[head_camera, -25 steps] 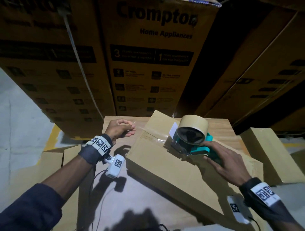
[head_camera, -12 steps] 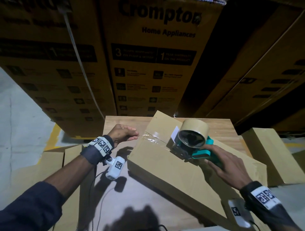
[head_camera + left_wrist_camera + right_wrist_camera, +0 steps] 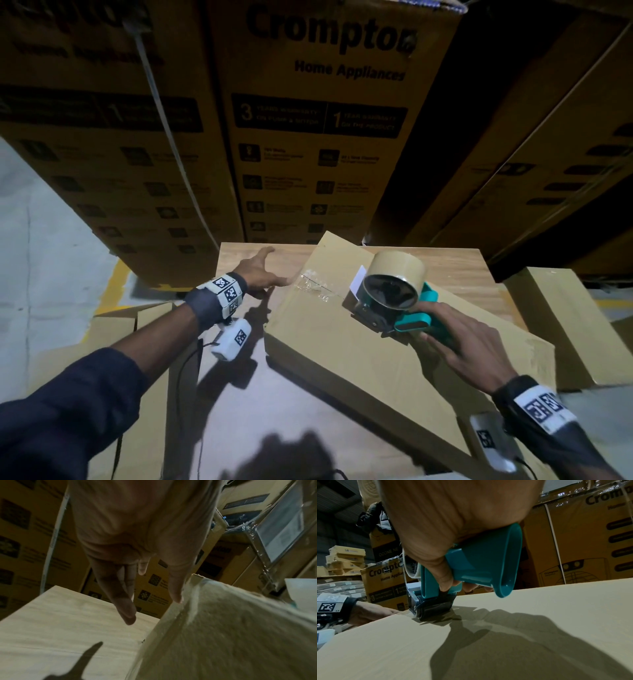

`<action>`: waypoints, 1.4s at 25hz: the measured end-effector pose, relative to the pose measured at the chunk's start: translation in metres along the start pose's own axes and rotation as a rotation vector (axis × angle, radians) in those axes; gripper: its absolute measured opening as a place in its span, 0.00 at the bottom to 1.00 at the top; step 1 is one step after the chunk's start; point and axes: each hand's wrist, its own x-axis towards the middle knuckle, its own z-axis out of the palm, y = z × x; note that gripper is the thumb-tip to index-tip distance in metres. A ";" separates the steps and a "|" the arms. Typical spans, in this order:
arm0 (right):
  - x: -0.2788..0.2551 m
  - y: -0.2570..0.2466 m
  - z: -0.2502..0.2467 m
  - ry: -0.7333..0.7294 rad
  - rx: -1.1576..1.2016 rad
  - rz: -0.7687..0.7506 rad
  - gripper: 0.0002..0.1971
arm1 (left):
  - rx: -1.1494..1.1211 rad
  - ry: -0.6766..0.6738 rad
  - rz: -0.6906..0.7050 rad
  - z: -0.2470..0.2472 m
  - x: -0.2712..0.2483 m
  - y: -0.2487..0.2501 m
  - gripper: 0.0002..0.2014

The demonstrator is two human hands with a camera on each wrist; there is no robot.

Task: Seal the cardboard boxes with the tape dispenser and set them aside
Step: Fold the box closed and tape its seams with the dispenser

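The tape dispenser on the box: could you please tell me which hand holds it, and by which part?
The right hand grips the tape dispenser by its teal handle. The left hand holds nothing; its straight fingers touch the cardboard box at the taped edge.

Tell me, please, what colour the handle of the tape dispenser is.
Teal; the tape dispenser handle shows best in the right wrist view, gripped by the right hand.
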 end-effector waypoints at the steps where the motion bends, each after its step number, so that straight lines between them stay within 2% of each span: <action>1: 0.000 0.000 0.001 0.003 0.002 -0.001 0.33 | -0.020 0.026 0.011 -0.005 -0.003 0.000 0.35; 4: -0.001 0.000 0.003 0.008 0.007 0.020 0.33 | -0.114 0.180 0.156 -0.017 -0.023 0.007 0.17; 6: -0.002 0.000 0.004 0.005 0.012 0.027 0.33 | -0.032 0.221 0.316 -0.019 -0.047 0.015 0.12; 8: -0.003 0.001 0.005 -0.002 0.029 0.027 0.32 | 0.117 0.173 0.419 -0.008 -0.072 0.025 0.19; 9: -0.003 0.001 0.005 -0.005 0.036 0.025 0.31 | 0.198 0.115 0.425 0.002 -0.081 0.028 0.25; 11: -0.003 0.002 0.004 -0.005 0.043 0.024 0.29 | 0.333 -0.013 0.361 0.024 -0.086 0.035 0.34; 12: -0.003 0.001 0.004 -0.004 0.044 0.026 0.29 | 0.363 -0.049 0.336 0.034 -0.083 0.035 0.35; 14: -0.003 0.000 0.003 -0.009 0.047 0.027 0.27 | 0.364 -0.018 0.333 0.049 -0.066 0.029 0.35; 17: -0.004 -0.001 0.003 -0.017 0.049 0.018 0.28 | 0.357 0.047 0.293 0.056 -0.051 0.022 0.27; 20: -0.008 0.000 0.005 -0.026 0.065 0.030 0.29 | 0.408 -0.042 0.290 0.054 -0.049 0.022 0.22; 23: -0.009 0.001 0.005 -0.021 0.078 0.032 0.28 | 0.442 -0.129 0.275 0.046 -0.049 0.025 0.29; 24: -0.009 0.000 0.005 -0.022 0.079 0.030 0.29 | 0.462 -0.121 0.311 0.046 -0.052 0.025 0.34; 26: -0.007 0.000 0.005 -0.024 0.075 0.025 0.30 | 0.630 -0.007 0.503 0.048 -0.063 0.023 0.43; 28: -0.006 0.000 0.005 -0.029 0.057 0.025 0.32 | 0.901 0.050 0.703 0.053 -0.068 0.017 0.44; 30: -0.005 0.001 0.005 -0.043 0.036 0.025 0.33 | 1.024 0.030 0.715 0.056 -0.066 0.008 0.43; 35: -0.003 0.003 -0.001 -0.067 0.021 0.003 0.37 | 1.062 0.069 0.715 0.060 -0.055 -0.003 0.45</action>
